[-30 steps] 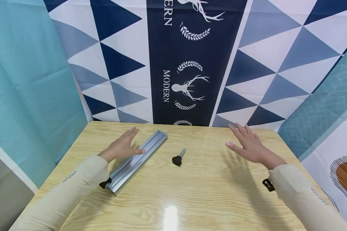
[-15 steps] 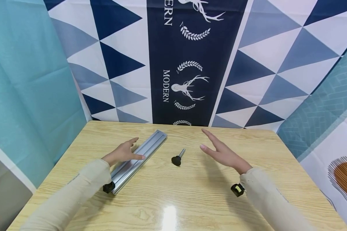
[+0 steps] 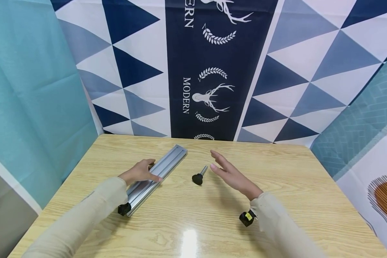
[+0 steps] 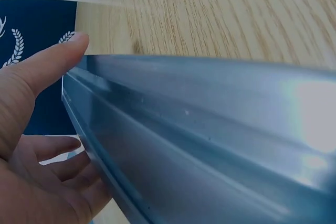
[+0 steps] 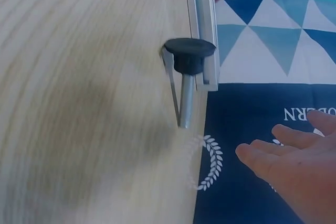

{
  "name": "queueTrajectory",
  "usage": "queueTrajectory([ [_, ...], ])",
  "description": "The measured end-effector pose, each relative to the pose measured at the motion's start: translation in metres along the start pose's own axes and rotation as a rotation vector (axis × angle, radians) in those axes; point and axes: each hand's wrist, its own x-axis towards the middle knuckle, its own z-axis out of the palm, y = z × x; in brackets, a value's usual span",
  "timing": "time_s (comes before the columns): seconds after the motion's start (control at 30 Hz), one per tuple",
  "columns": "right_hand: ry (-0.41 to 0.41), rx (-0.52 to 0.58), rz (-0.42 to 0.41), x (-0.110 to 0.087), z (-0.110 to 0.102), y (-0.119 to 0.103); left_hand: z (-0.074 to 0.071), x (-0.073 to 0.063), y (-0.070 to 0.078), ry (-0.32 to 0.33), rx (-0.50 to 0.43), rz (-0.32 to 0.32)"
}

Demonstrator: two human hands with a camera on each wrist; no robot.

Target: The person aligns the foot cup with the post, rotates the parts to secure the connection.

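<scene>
A silver aluminium profile (image 3: 168, 162) with lengthwise grooves lies slantwise on the table's left half. Across it reaches my left hand (image 3: 141, 172), thumb by its right edge and fingers by its left edge. In the left wrist view the thumb (image 4: 58, 59) is straight and the fingers (image 4: 65, 163) bend loosely at the profile's side. Right of the profile lies a levelling foot (image 3: 197, 178), a black disc with a metal stem. My right hand (image 3: 233, 175) hovers just right of it, fingers extended, holding nothing; in the right wrist view the levelling foot (image 5: 187, 61) stands apart from the fingers.
The wooden table (image 3: 296, 186) ends at the back against a patterned cloth (image 3: 142, 71). A turquoise cloth (image 3: 35, 89) hangs on the left. Black wrist cameras sit under both sleeves, one (image 3: 247, 217) over the table at the right.
My right hand has moved left, from the table's right side to beside the levelling foot. My left hand has lowered over the profile, its fingers bending more. Profile and foot lie where they were.
</scene>
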Motion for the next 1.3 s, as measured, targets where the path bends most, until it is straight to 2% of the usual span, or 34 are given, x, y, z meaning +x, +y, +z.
queueTrajectory([
  [0.3,-0.014,0.122,0.038,0.000,0.015,0.000,0.008,0.002,0.004,0.043,0.051,-0.032],
  [0.63,-0.048,0.167,0.044,0.002,0.034,0.000,0.014,0.006,0.011,0.082,0.117,-0.052],
  [0.77,-0.049,0.181,0.033,0.004,0.041,-0.002,0.018,0.006,0.016,0.126,0.119,-0.055],
  [0.93,-0.058,0.173,0.018,0.009,0.047,-0.003,0.021,0.007,0.019,0.200,0.214,-0.076],
  [1.07,-0.068,0.199,0.024,0.012,0.050,-0.006,0.022,0.008,0.020,0.227,0.268,-0.091],
  [1.3,-0.078,0.267,0.028,0.021,0.058,-0.011,0.022,0.008,0.018,0.250,0.264,-0.096],
])
